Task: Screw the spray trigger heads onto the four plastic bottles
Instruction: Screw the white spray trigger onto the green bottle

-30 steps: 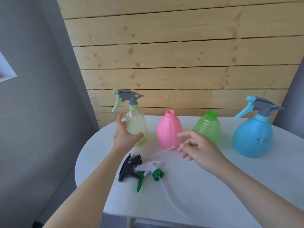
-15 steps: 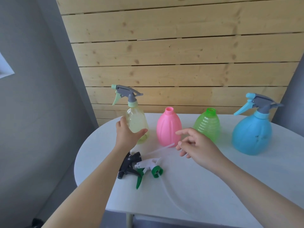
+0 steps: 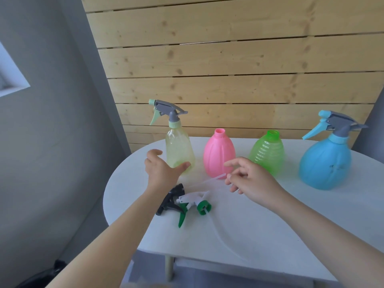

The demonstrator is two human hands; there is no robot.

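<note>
The left hand has let go of the yellow bottle and now hovers spread just before it, its trigger on. The right hand, loosely curled, holds nothing; two loose heads lie below both, pink and green bottles beyond, uncapped.

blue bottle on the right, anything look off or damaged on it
Yes: the blue bottle has a scuffed, crumpled-looking patch low on its front, right of centre. Whether it is a dent or just marks is unclear. Its trigger head sits on the neck and the bottle stands upright.
</note>
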